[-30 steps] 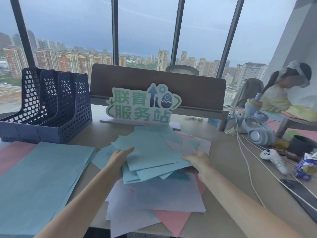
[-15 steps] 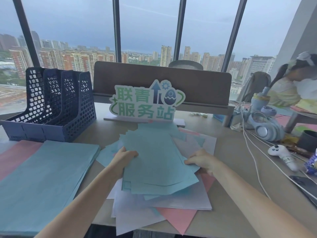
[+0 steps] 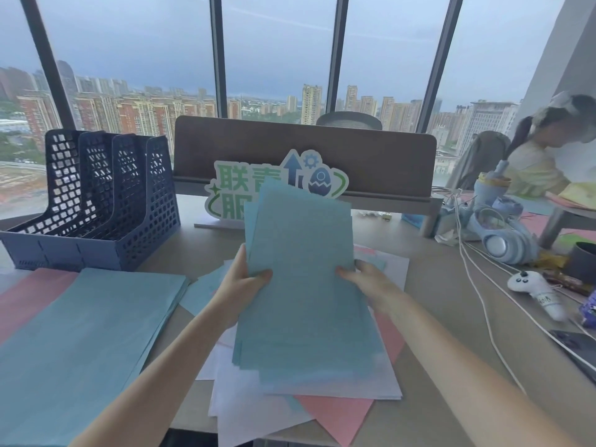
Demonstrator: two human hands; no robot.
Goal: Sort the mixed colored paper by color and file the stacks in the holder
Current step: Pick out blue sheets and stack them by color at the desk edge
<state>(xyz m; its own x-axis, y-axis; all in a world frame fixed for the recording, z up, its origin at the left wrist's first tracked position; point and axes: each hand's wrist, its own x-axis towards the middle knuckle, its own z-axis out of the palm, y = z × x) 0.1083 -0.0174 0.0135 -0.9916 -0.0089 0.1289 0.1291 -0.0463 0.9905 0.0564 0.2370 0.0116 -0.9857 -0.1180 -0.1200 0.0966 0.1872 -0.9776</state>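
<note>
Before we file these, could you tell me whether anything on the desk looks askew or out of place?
The blue sheets held between the left hand and right hand are fanned, their top edges uneven. The mixed pile beneath is skewed, pink corners poking out. The holder has no paper visible in it.

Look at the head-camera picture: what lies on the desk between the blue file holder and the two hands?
In the head view, a sorted blue paper stack lies on the desk between the file holder and the left hand; a pink stack shows beside it.
</note>
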